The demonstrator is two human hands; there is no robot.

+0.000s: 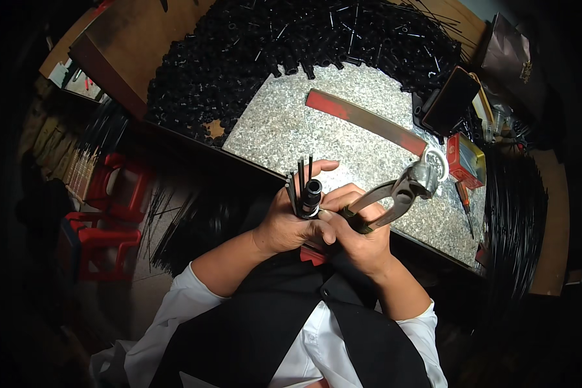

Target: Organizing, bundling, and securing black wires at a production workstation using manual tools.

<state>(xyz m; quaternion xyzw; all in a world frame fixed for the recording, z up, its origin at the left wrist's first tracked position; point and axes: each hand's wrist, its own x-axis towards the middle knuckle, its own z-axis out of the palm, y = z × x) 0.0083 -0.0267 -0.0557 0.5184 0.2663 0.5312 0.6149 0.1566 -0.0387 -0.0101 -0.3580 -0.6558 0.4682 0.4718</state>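
My left hand (pixel 284 223) is closed round a black tubular part (pixel 312 191), whose open round end faces up. Several thin black rods (pixel 301 173) stick up from the same hand, beside the tube. My right hand (pixel 362 236) grips the handles of end-cutting pincers (pixel 404 191), their metal head pointing away over the table. The thumb and fingers of that hand also touch the tube's lower part. Both hands are close together in front of my body, at the table's near edge. What lies inside the left palm is hidden.
A large heap of black tubular parts (pixel 239 58) covers the speckled table's (pixel 265 129) far side. On the table lie a worn red bar (pixel 362 119), a red box (pixel 465 160) and a screwdriver (pixel 464 199). A phone (pixel 452 100) stands at right, bundled black rods (pixel 514 220) beyond. Red stools (pixel 113 242) stand left.
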